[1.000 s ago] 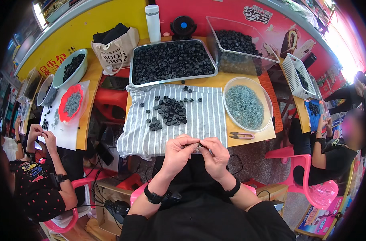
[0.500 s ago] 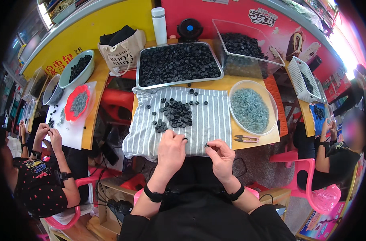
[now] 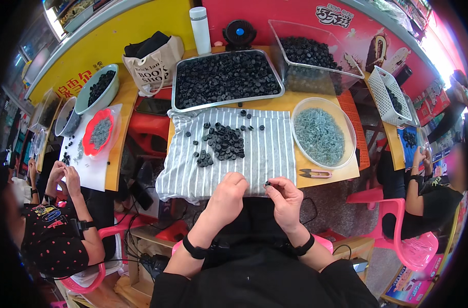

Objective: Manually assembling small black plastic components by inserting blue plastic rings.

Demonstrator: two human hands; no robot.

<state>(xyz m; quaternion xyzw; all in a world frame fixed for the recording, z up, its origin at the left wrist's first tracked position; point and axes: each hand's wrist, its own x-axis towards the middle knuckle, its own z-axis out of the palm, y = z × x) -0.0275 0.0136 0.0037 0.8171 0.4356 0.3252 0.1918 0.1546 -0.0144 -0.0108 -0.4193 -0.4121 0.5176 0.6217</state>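
My right hand (image 3: 285, 204) pinches a small round black piece (image 3: 268, 184) between thumb and index finger, over the near edge of the striped cloth (image 3: 270, 149). Just to its left is my left hand (image 3: 226, 199), its fingers curled together and the back of the hand turned up. What its fingertips hold, if anything, is hidden. Beyond both hands, a loose pile of similar round black pieces (image 3: 226, 141) lies on the cloth, with several single ones scattered around it. The two hands are close but apart.
A metal tray (image 3: 280, 95) and a clear bin (image 3: 308, 84), both with black pieces, stand behind. At right are a round tub (image 3: 352, 138) of tiny clear pieces and thread snips (image 3: 316, 173). A bottle (image 3: 200, 31), fan (image 3: 239, 33) and tote bag (image 3: 154, 66) stand farther back. Other people work at both sides.
My left hand has moved slightly right and down, toward my right hand. The black piece seen at its fingertips no longer shows. My right hand keeps its pinch, almost in place.
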